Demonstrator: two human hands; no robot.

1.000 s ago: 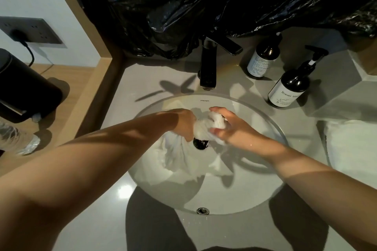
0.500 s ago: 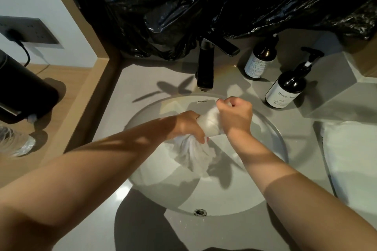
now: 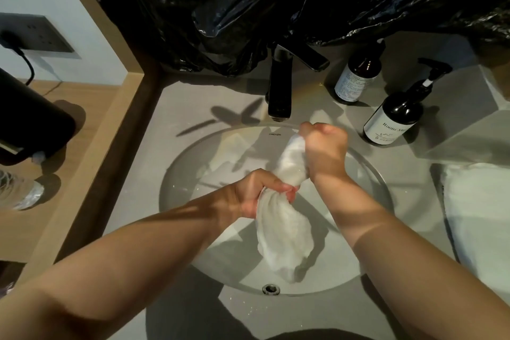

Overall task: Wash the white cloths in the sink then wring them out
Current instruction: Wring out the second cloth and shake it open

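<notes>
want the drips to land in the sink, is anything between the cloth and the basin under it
Nothing visible does. The left hand and right hand grip the white cloth directly, and its loose end hangs into the sink basin. The faucet stands behind it.

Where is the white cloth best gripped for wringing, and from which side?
Likely the twisted neck of the white cloth, bunched thin enough to close round. The left hand grips its lower end from the left, the right hand its upper end from the right; the loose bulb below is too bulky.
</notes>
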